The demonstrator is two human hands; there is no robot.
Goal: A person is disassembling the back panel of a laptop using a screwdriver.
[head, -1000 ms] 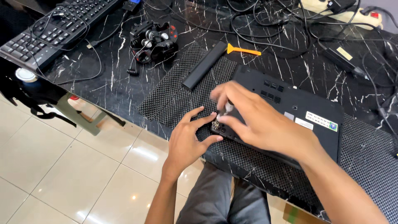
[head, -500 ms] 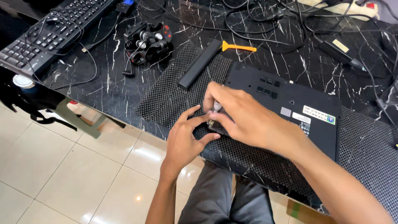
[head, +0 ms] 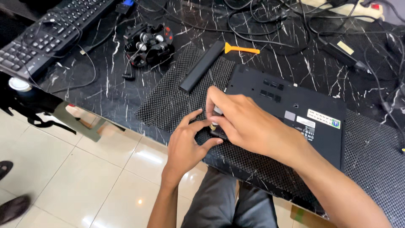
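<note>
A black laptop [head: 295, 114] lies bottom-up on black mesh matting, a small screwdriver [head: 216, 116] standing upright at its near-left corner

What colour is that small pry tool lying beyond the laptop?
Orange; the pry tool shows clearly in the head view.

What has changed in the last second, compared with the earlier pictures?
Very little. The right hand still pinches the small screwdriver upright at the near-left corner of the upturned black laptop, and the left hand still steadies that corner. Nothing was let go or picked up. The black battery bar and orange pry tool lie as before.
</note>
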